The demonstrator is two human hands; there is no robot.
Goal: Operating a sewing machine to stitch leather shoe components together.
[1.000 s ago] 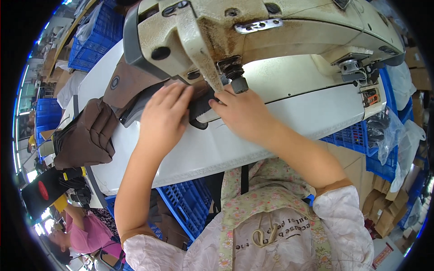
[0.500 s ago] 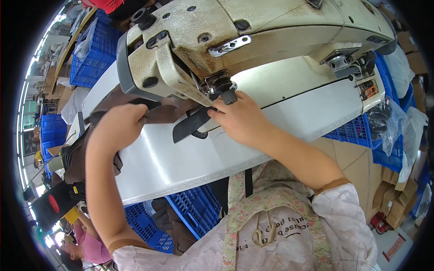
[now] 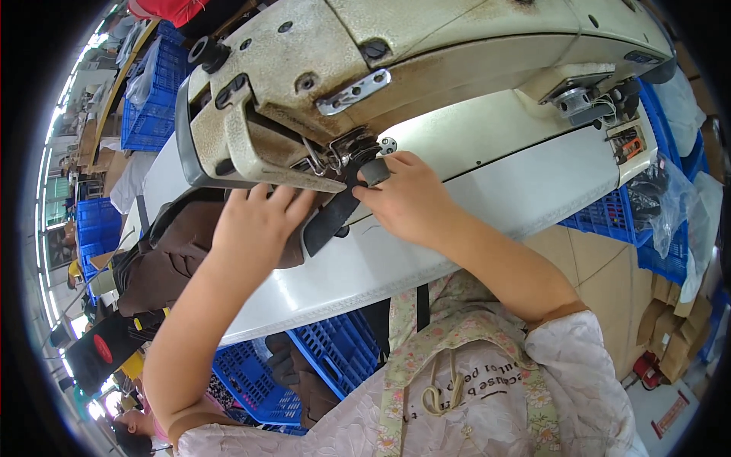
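Note:
A cream sewing machine [image 3: 457, 84] stands over a white table [image 3: 518, 179]. Left of its needle area, my left hand [image 3: 259, 225] lies on dark brown fabric [image 3: 179, 247], fingers spread and partly under the machine head. My right hand [image 3: 411, 202] is closed at the right of the presser foot [image 3: 354, 145], thumb and finger pinching a black strip [image 3: 330, 222]. The strip runs from the foot down toward me. A grey band [image 3: 374, 172] wraps one of my right fingers. The needle point is hidden.
Blue crates [image 3: 335, 346] with dark cloth pieces sit below the table's near edge. More blue crates [image 3: 156, 99] stand at the far left, and bagged goods [image 3: 659, 202] at the right. Another person [image 3: 145, 423] is at the lower left.
My left hand has moved right, toward the presser foot, opening from a closed grip to spread fingers on the brown fabric. More fabric lies left of the machine head. My right hand stays by the foot.

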